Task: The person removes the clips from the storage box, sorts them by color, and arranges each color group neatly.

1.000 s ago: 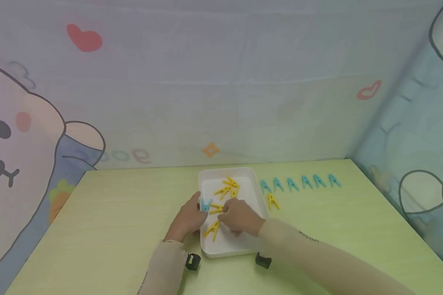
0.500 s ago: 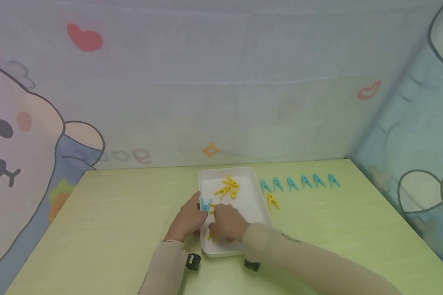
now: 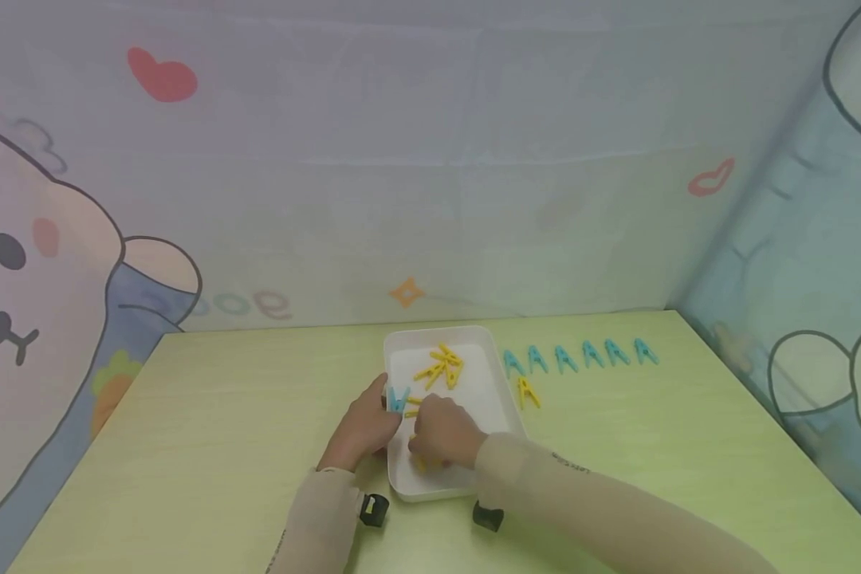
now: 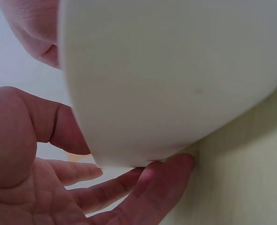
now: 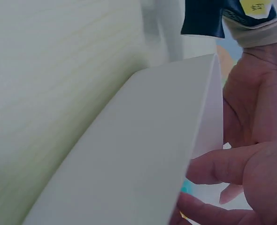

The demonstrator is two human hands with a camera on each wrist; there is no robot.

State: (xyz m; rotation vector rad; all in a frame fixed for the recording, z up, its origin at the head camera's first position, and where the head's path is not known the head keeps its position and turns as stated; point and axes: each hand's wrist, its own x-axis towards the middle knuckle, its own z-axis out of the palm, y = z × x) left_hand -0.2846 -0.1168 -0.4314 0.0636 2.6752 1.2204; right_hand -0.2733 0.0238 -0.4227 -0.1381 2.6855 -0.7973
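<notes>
Beige sleeves (image 3: 581, 494): two, reaching in from my side of the surface (image 3: 244, 414), each with a black wrist unit (image 3: 374, 510).
Near yellow peg (image 3: 421, 463): one, in the white tray (image 3: 482, 379) by its near left corner, mostly covered; I cannot tell its long axis.
Right hand (image 3: 446, 433): fingers curled down over that peg; my right wrist view shows thumb and a finger slightly apart, tips behind the tray wall, so I cannot tell whether they grip it.
Left hand (image 3: 364, 426): clamped on the tray's left wall, thumb over the rim, fingers against the outside.
Middle yellow peg (image 3: 413, 401): one, legs toward the left wall, long axis across the tray, head end behind the right hand.
Tray blue peg (image 3: 398, 401): one, against the left wall just beside the left thumb, legs toward the far rim.
Outside yellow peg (image 3: 527, 392): one, just beyond the right wall, legs toward the near edge.
Far yellow pegs (image 3: 441, 367): I count three, bunched near the far rim, pointing different ways.
Blue row (image 3: 565, 359): six, from the tray toward the far right corner, legs nearward.
Room: tray floor shows along the right wall; pale surface spreads to the left edge.
Backdrop (image 3: 402, 199): printed cloth behind the far edge.
</notes>
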